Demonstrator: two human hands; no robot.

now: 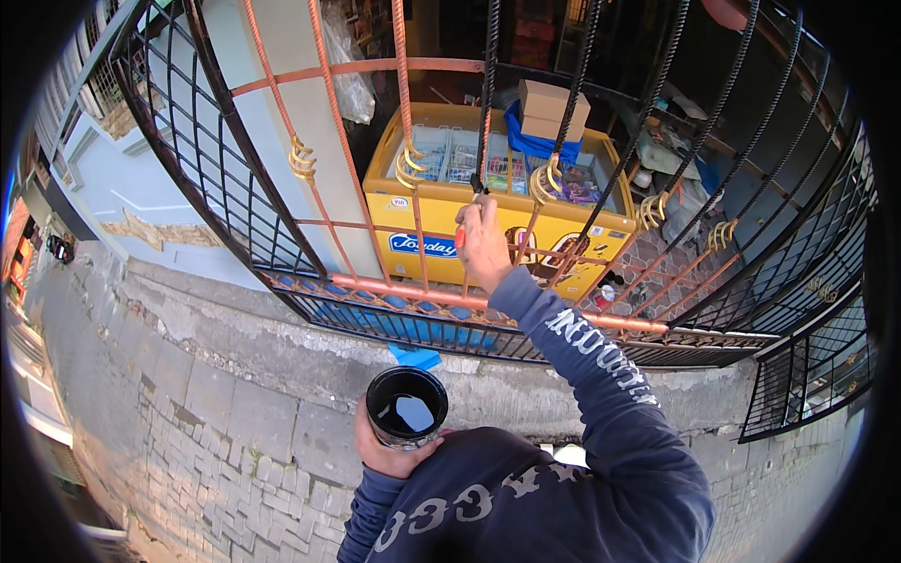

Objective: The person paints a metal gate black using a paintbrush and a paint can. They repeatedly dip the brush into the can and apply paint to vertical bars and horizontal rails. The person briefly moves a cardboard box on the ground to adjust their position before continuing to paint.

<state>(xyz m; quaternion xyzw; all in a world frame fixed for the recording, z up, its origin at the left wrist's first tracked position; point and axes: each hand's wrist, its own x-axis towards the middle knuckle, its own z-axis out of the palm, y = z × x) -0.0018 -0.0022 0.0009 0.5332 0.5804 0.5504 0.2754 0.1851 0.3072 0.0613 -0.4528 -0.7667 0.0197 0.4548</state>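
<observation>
Low in front of me, my left hand point(392, 454) is wrapped round a can of black paint point(436, 402), its open top facing up with glossy dark liquid inside. My right hand point(485, 246) is raised to the window grille and closed on a paintbrush point(478, 185). A bit of red handle shows beside the fingers, and the dark bristles touch a twisted vertical bar point(490, 84). Above the brush that bar is black. Bars to its left, like this reddish-brown one point(401, 84), are not black, while upper bars to the right are. Gold scroll ornaments point(409, 167) sit on several bars.
Behind the grille stands a yellow chest freezer point(394, 208) with cardboard boxes point(554, 111) on top. A copper-coloured lower rail point(450, 296) crosses in front. Black lattice panels point(202, 122) flank the bars. Below lies grey paving point(235, 450) with a blue scrap point(414, 357).
</observation>
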